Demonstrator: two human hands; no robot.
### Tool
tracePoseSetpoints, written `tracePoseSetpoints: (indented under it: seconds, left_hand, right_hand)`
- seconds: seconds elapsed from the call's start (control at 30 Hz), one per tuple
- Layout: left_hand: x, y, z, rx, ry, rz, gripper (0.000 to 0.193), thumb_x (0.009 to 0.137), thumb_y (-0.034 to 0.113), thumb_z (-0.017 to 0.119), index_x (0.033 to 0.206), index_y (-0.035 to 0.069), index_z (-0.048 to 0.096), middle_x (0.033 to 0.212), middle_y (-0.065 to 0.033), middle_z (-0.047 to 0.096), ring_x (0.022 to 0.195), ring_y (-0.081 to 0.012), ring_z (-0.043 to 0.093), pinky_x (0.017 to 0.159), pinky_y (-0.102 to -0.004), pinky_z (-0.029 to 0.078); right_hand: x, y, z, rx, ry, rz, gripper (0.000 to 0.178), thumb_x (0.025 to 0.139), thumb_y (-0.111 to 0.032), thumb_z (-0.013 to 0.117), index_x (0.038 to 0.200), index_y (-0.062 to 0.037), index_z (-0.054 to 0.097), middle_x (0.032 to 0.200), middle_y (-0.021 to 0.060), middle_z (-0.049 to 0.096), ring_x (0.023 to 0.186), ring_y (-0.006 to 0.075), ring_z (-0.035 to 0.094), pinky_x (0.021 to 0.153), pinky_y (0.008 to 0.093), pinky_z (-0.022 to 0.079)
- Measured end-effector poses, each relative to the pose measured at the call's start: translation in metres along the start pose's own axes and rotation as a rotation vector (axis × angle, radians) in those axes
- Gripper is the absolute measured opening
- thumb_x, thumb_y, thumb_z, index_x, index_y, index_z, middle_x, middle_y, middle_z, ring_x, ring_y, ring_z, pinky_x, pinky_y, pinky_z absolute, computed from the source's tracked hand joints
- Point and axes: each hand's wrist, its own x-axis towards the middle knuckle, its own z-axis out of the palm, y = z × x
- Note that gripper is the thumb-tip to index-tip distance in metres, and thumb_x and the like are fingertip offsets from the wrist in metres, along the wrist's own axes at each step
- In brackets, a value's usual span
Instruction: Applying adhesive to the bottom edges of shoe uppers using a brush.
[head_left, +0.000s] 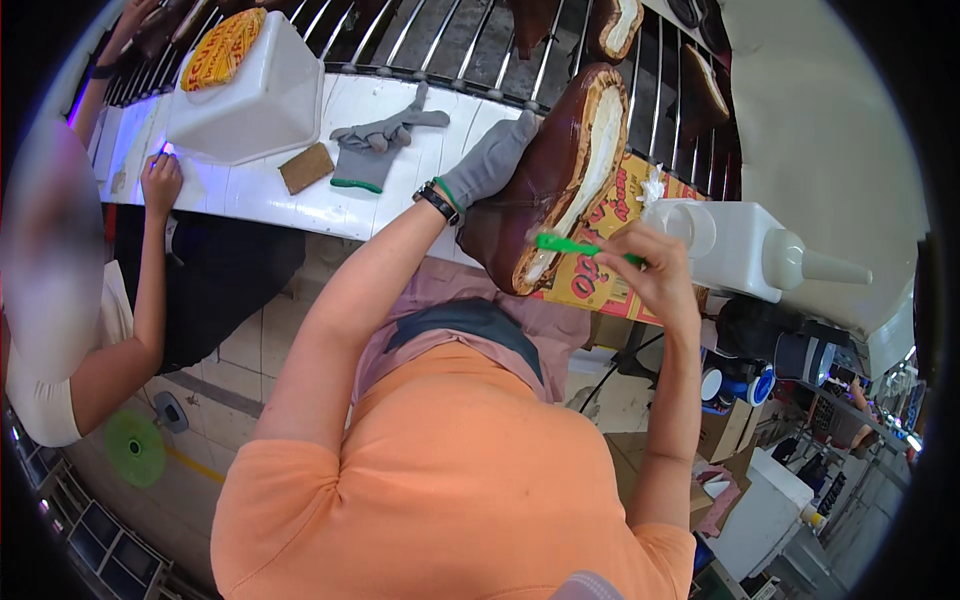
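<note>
A dark brown leather boot [548, 130] is tilted on its side, its pale, unfinished underside turned toward my right. My left hand [490, 160], in a grey glove with a green cuff, is closed around the boot's upper. Bare, my right hand [655, 265] pinches a green-handled brush [566, 244]. The brush's head meets the underside near the end closest to me; its bristles are hard to make out. Under the boot lies a yellow and red printed cardboard sheet [590, 275]. Just right of my right hand is a white plastic bottle [735, 245] with a long nozzle.
A roller rack [460, 45] carrying more brown footwear runs behind the white table [255, 195]. On the table are a loose grey glove [368, 150], a brown square piece [306, 168] and a white container [255, 105]. Another person's hand [161, 185] rests at the left.
</note>
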Motion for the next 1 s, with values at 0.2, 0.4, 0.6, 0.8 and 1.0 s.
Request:
tracePoseSetpoints:
  seconds: [0.2,0.4,0.6,0.8,1.0]
  left_hand:
    - [0.000,-0.002,0.008,-0.154,0.073,0.098,0.068,0.100,0.056,0.030,0.105,-0.004,0.062,0.093,-0.0094,0.066,0.086,-0.0162,0.055,0.084,-0.0317,0.043]
    - [0.006,0.004,0.002,-0.097,-0.013,-0.030,0.064,0.096,0.055,0.043,0.106,-0.005,0.064,0.094,-0.0085,0.067,0.087,-0.0149,0.056,0.083,-0.0306,0.044]
    - [-0.004,0.006,0.013,-0.097,0.080,-0.076,0.066,0.095,0.056,0.045,0.105,-0.006,0.064,0.094,-0.0086,0.067,0.083,-0.0135,0.056,0.080,-0.0299,0.045]
    - [-0.011,0.006,0.022,-0.124,0.133,-0.208,0.063,0.095,0.055,0.046,0.102,-0.004,0.066,0.090,-0.0065,0.066,0.080,-0.0125,0.056,0.075,-0.0296,0.046]
    - [-0.024,0.016,0.027,-0.311,0.195,-0.292,0.058,0.095,0.052,0.049,0.104,-0.003,0.066,0.094,-0.0062,0.067,0.082,-0.0110,0.057,0.075,-0.0273,0.046]
  right_hand:
    - [-0.007,0.005,0.011,0.054,0.103,0.002,0.009,0.075,-0.003,0.075,0.080,0.0013,0.068,0.076,0.0075,0.066,0.066,0.0167,0.062,0.059,0.0290,0.046]
    - [-0.002,0.004,0.005,0.005,0.303,-0.020,0.007,0.078,-0.002,0.072,0.082,0.0012,0.068,0.073,0.0081,0.065,0.065,0.0177,0.061,0.060,0.0278,0.045]
    - [-0.028,-0.010,0.006,0.016,0.067,-0.005,0.011,0.077,-0.008,0.074,0.082,-0.0008,0.069,0.074,0.0087,0.065,0.065,0.0205,0.062,0.059,0.0301,0.046]
    - [0.001,0.000,-0.009,-0.144,0.402,0.008,0.012,0.078,-0.012,0.074,0.082,-0.0023,0.069,0.074,0.0098,0.064,0.064,0.0242,0.062,0.056,0.0315,0.044]
    - [-0.039,-0.019,-0.024,0.048,0.017,0.061,0.012,0.076,-0.008,0.075,0.080,0.0011,0.068,0.071,0.0097,0.064,0.065,0.0203,0.061,0.060,0.0295,0.045]
